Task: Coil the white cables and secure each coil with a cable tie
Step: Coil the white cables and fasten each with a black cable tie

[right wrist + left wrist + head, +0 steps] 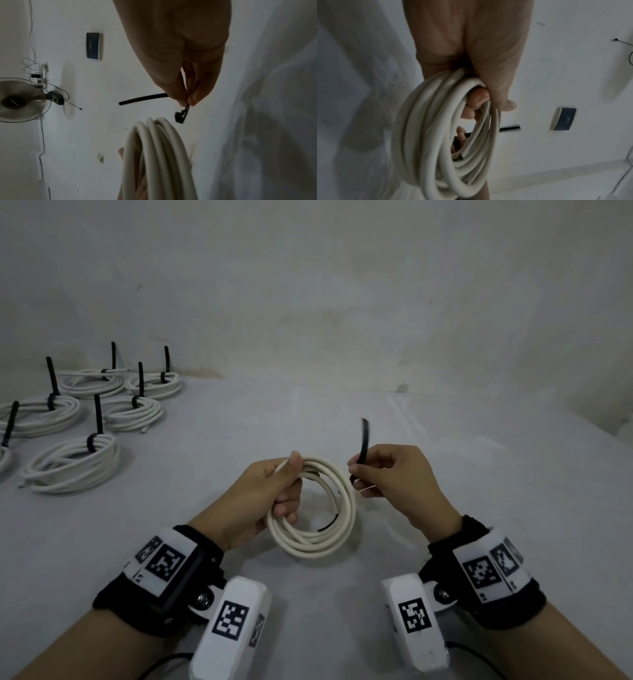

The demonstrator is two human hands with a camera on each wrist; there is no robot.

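The coil [313,510] of white cable is hanging above the table [445,474], between the two hands, its loops bunched into one ring standing nearly upright. The left hand [263,498] is gripping it at the ring's upper left — thumb lying over the top of the strands, fingers curling through the middle and closing round the bundle. In the left wrist view the coil [436,135] is dangling below the fist, with a cut cable end showing inside the ring.

Just to the right of the coil, the right hand [394,477] is pinching a black tie [359,455] between thumb and fingertips. The tie's long tail is sticking up past the knuckles, and its head end is pointing down toward the coil's upper right rim, close beside it — whether it is touching the cable cannot be told. In the right wrist view the tie [144,98] is bending at the pinch, its small locking head hanging just above the strands [157,155].

Well off to the far left of the table, the finished coils [85,419] are lying flat in a loose cluster, each one bound by a black tie with the tail standing upright.

A fan [22,100] is mounted on the wall.
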